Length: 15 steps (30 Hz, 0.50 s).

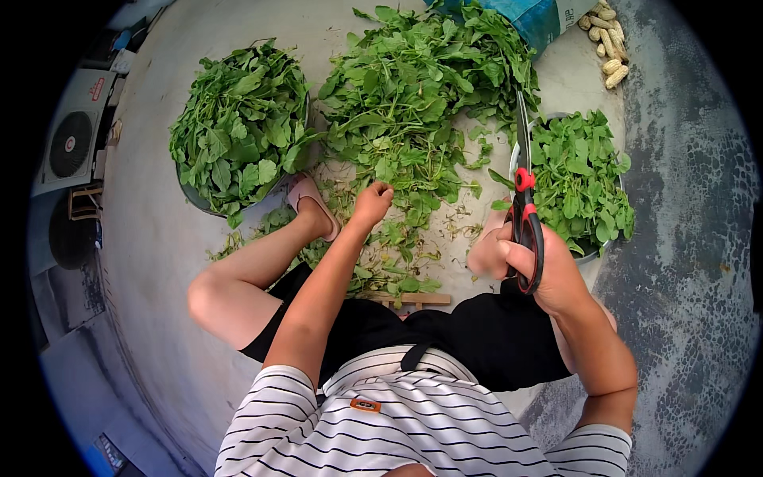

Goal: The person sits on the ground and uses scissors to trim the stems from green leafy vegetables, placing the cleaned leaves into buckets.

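My right hand [545, 268] grips a pair of scissors [524, 179] by its black and red handles, with the blades pointing away from me and apparently nearly together. Beyond the blade tips spreads a large heap of leafy greens [405, 89] on the floor. At the near edge of that heap is my left hand [374, 204], its fingers curled; whether a leaf or stem is between them cannot be made out. More greens [238, 131] fill a wide basin at the left. On the right, a round metal basin [619, 185] holds greens, partly behind the scissors.
A blue bag [530, 21] lies at the top behind the heap, beside several corn cobs [614, 42]. Loose leaves and stems litter the floor between my feet. A low wooden stool [429, 299] shows beneath me. An air conditioner's outdoor unit [71, 140] stands far left.
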Available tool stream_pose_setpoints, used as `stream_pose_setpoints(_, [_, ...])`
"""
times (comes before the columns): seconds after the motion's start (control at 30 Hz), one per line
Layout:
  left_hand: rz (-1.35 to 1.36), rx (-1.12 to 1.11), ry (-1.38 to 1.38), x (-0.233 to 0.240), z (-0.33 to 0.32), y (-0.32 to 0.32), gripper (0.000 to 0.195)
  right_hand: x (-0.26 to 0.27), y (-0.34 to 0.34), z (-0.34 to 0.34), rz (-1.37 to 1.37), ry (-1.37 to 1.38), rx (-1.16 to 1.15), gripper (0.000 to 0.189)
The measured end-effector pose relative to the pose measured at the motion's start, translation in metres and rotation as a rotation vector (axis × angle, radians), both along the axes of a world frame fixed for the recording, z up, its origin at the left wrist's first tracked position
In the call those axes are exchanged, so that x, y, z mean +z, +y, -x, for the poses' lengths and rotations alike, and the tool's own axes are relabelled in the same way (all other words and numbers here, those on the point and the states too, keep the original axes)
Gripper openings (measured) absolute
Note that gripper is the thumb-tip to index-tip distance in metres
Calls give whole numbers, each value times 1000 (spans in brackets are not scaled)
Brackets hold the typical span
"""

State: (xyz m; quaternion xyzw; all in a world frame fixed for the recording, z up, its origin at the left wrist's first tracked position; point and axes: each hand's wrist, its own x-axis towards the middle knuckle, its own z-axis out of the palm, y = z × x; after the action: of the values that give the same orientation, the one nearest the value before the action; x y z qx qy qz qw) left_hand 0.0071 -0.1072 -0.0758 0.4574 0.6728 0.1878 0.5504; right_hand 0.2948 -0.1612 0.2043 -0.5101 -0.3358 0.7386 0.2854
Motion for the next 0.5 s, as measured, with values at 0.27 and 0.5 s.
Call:
stream_pose_setpoints(0.27, [259,528,-137,-47,-102,40,32,32,13,-8,99,-32,-55,28])
stream_pose_setpoints(0.5, [-9,178,86,-65,-78,44,19,35,16,-7,113,-23,55,26])
